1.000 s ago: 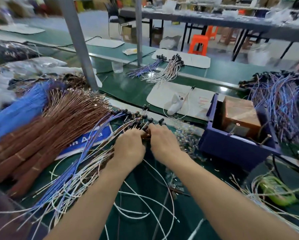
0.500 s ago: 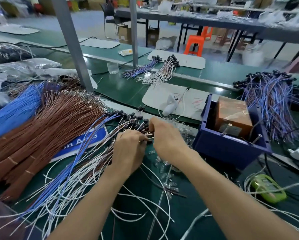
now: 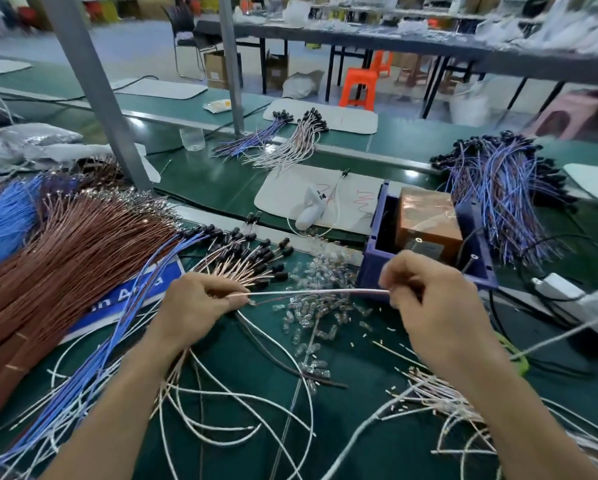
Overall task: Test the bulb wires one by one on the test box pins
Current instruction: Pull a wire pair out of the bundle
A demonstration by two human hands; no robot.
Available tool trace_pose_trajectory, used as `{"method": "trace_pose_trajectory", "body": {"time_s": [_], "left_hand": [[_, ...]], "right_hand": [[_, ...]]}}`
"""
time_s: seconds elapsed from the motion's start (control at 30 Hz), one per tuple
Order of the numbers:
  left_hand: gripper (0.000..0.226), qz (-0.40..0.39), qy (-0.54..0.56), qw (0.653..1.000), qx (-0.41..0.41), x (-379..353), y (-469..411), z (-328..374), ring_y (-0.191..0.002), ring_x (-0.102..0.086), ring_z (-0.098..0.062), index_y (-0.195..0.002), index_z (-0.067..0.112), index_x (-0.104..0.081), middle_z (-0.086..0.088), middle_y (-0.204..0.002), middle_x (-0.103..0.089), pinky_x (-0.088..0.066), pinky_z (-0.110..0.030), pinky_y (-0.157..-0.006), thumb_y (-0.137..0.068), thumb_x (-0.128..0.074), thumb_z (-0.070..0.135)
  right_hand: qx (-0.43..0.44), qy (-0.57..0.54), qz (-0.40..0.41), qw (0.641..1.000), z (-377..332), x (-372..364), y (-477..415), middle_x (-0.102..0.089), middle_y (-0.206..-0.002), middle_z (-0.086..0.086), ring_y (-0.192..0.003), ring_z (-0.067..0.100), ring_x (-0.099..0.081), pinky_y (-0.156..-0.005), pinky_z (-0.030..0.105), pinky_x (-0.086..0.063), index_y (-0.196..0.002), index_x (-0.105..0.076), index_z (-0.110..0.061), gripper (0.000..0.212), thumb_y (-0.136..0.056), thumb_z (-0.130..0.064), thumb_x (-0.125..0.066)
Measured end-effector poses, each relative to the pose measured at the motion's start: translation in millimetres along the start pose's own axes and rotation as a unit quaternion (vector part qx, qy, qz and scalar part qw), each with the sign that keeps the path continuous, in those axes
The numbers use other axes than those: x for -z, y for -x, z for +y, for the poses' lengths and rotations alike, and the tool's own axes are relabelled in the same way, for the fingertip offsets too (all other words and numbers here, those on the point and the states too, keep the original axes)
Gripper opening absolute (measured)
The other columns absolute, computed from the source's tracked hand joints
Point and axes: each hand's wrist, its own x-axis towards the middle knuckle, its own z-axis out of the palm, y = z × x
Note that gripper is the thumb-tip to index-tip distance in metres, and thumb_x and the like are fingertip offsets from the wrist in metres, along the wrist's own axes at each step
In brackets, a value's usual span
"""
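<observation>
Loose glass bulbs [image 3: 306,310] beside blue test box [image 3: 369,271]

Bare forearms [image 3: 124,403], bare L hand [image 3: 197,306], R hand [image 3: 439,303]

one white bulb wire [image 3: 318,292] stretched level, just in front of the test box [image 3: 368,268]
the other bulb wires [image 3: 252,261] fan out to its left, black caps at the far ends. box is purple, open-topped, thin pin [image 3: 468,264] slanting off its front rim.

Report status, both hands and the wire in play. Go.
Left grip holds wire bundle. Right grip pinches single white wire, stretched between hands, just short of test box. Loose bulbs scattered underneath.
</observation>
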Motion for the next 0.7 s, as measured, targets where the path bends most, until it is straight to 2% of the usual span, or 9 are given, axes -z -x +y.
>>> {"method": "trace_pose_trajectory", "body": {"time_s": [0.1, 0.17, 0.23, 0.3, 0.37, 0.43, 0.5, 0.57, 0.7], "left_hand": [[0.017, -0.127, 0.132, 0.983, -0.003, 11, 10, 28, -0.072, -0.069, -0.005, -0.089, 0.034, -0.084, 0.004, -0.078, -0.077, -0.051, -0.015, -0.068, -0.079, -0.088, 0.021], [0.017, -0.184, 0.162, 0.969, -0.013, 11, 17, 52, -0.077, -0.069, -0.005, -0.095, 0.03, -0.083, 0.001, -0.084, -0.078, -0.052, -0.019, -0.07, -0.078, -0.085, 0.032], [0.008, -0.154, 0.174, 0.972, -0.028, 1, 21, 75, -0.074, -0.068, 0.0, -0.092, 0.032, -0.083, 0.003, -0.082, -0.078, -0.051, -0.016, -0.068, -0.084, -0.083, 0.03], [0.014, -0.09, 0.179, 0.978, -0.064, -19, 22, 97, -0.065, -0.066, -0.004, -0.084, 0.035, -0.083, 0.002, -0.074, -0.077, -0.048, -0.013, -0.063, -0.086, -0.081, 0.021], [0.017, -0.082, 0.167, 0.977, -0.104, -42, 26, 116, -0.057, -0.061, -0.014, -0.082, 0.036, -0.082, 0.002, -0.068, -0.074, -0.047, -0.021, -0.058, -0.086, -0.08, 0.02], [0.017, -0.099, 0.165, 0.974, -0.122, -67, 32, 127, -0.048, -0.051, -0.008, -0.082, 0.035, -0.082, 0.007, -0.058, -0.067, -0.041, -0.018, -0.05, -0.088, -0.079, 0.02], [0.018, -0.102, 0.162, 0.975, -0.113, -91, 39, 130, -0.049, -0.05, -0.003, -0.084, 0.036, -0.081, 0.012, -0.057, -0.065, -0.04, -0.015, -0.051, -0.088, -0.078, 0.019], [0.024, -0.115, 0.166, 0.975, -0.093, -113, 49, 133, -0.053, -0.051, 0.001, -0.094, 0.046, -0.08, 0.02, -0.062, -0.064, -0.039, -0.013, -0.054, -0.09, -0.077, 0.022], [0.026, -0.171, 0.111, 0.973, -0.106, -142, 66, 144, -0.065, -0.055, 0.002, -0.107, 0.059, -0.072, 0.023, -0.076, -0.062, -0.04, -0.011, -0.063, -0.082, -0.068, 0.058]], "right_hand": [[-0.055, 0.037, 0.014, 0.998, 25, 6, 15, -0.063, -0.077, -0.012, -0.073, 0.005, -0.057, -0.062, 0.015, -0.043, -0.083, -0.063, -0.032, 0.034, -0.098, -0.002, -0.057], [-0.077, 0.066, 0.031, 0.994, 37, 7, 28, -0.063, -0.082, -0.016, -0.074, -0.001, -0.056, -0.066, 0.008, -0.041, -0.086, -0.066, -0.033, 0.034, -0.097, -0.001, -0.058], [-0.097, 0.079, 0.038, 0.991, 43, 13, 38, -0.063, -0.084, -0.02, -0.078, -0.007, -0.056, -0.067, 0.003, -0.038, -0.09, -0.069, -0.033, 0.035, -0.095, 0.0, -0.059], [-0.12, 0.094, 0.019, 0.988, 46, 20, 46, -0.063, -0.087, -0.024, -0.081, -0.006, -0.057, -0.067, 0.004, -0.039, -0.095, -0.068, -0.037, 0.042, -0.09, 0.003, -0.058], [-0.145, 0.123, -0.022, 0.981, 49, 29, 53, -0.063, -0.093, -0.024, -0.084, 0.001, -0.059, -0.074, 0.019, -0.045, -0.096, -0.066, -0.04, 0.045, -0.083, 0.003, -0.059], [-0.164, 0.155, -0.048, 0.973, 55, 40, 60, -0.065, -0.099, -0.021, -0.088, 0.006, -0.059, -0.08, 0.029, -0.047, -0.097, -0.067, -0.039, 0.036, -0.083, -0.006, -0.064], [-0.171, 0.161, -0.06, 0.97, 63, 51, 67, -0.067, -0.096, -0.02, -0.084, 0.001, -0.059, -0.076, 0.021, -0.045, -0.092, -0.069, -0.04, 0.025, -0.084, -0.017, -0.073], [-0.183, 0.129, -0.058, 0.973, 72, 61, 73, -0.068, -0.079, -0.024, -0.075, -0.004, -0.061, -0.065, 0.008, -0.041, -0.079, -0.071, -0.042, 0.024, -0.083, -0.02, -0.079], [-0.19, -0.013, -0.032, 0.981, 80, 68, 80, -0.073, -0.076, -0.023, -0.074, -0.002, -0.067, -0.062, 0.009, -0.046, -0.074, -0.078, -0.045, 0.029, -0.084, -0.017, -0.08]]}}
